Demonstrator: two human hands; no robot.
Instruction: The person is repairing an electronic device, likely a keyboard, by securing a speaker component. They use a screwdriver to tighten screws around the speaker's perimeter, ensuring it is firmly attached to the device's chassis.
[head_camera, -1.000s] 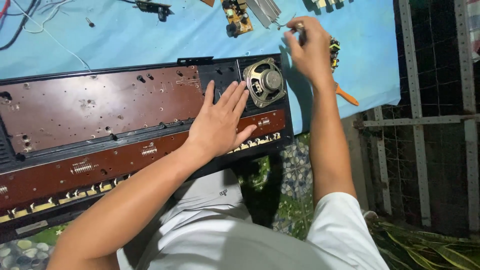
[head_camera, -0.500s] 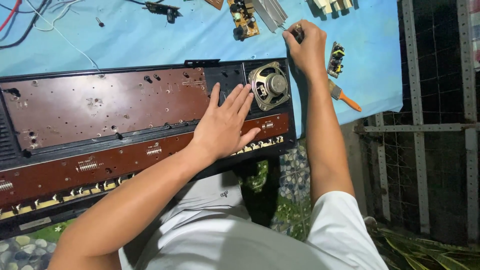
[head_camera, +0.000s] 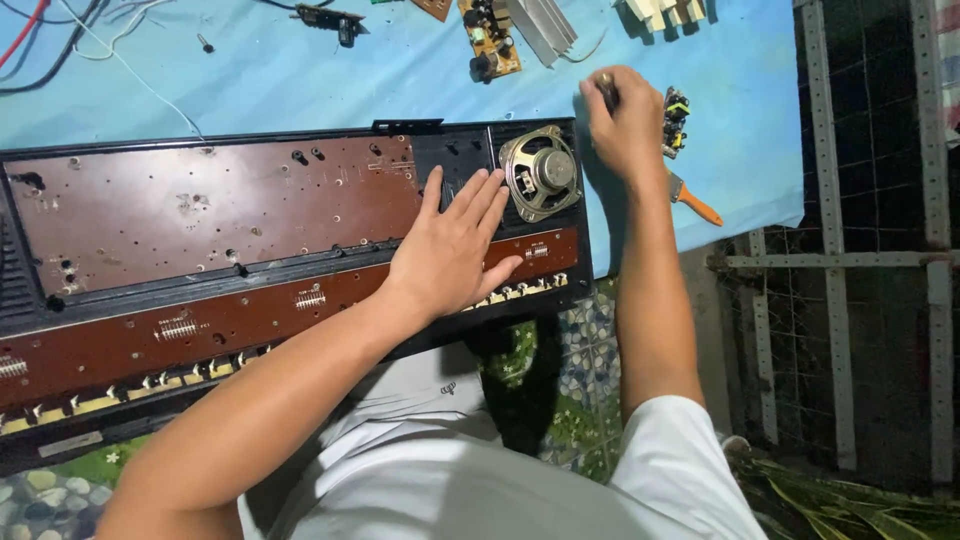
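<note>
Opened keyboard chassis (head_camera: 200, 260) lies across the near edge of the blue tabletop (head_camera: 300, 80), long black frame with brown circuit boards, a row of small contacts along the near strip, overhanging the edge toward the person's lap. Left hand (head_camera: 450, 250) rests flat on it, fingers spread, palm down, released, gripping nothing, just beside the round speaker (head_camera: 540, 172) set in the right end. Judgement: chassis is long, rigid but flexy in the middle, moderately light; boards and contacts fragile, so best held by the black frame ends, not the brown boards or the speaker cone. Right hand (head_camera: 628, 125) is further out on the tabletop, clenched around a small dark tool tip (head_camera: 606, 85), likely a screwdriver; most of it hidden. Just right of that hand: small green component board (head_camera: 677, 108) and an orange-handled brush (head_camera: 692, 202). Far edge: another circuit board (head_camera: 488, 38), finned metal heatsink (head_camera: 540, 28), cream plastic pieces (head_camera: 665, 12), loose wires (head_camera: 60, 30) at far left. No packages, labels or signs readable; a pale blank-looking sticker (head_camera: 70, 443) sits on the near left frame.
</note>
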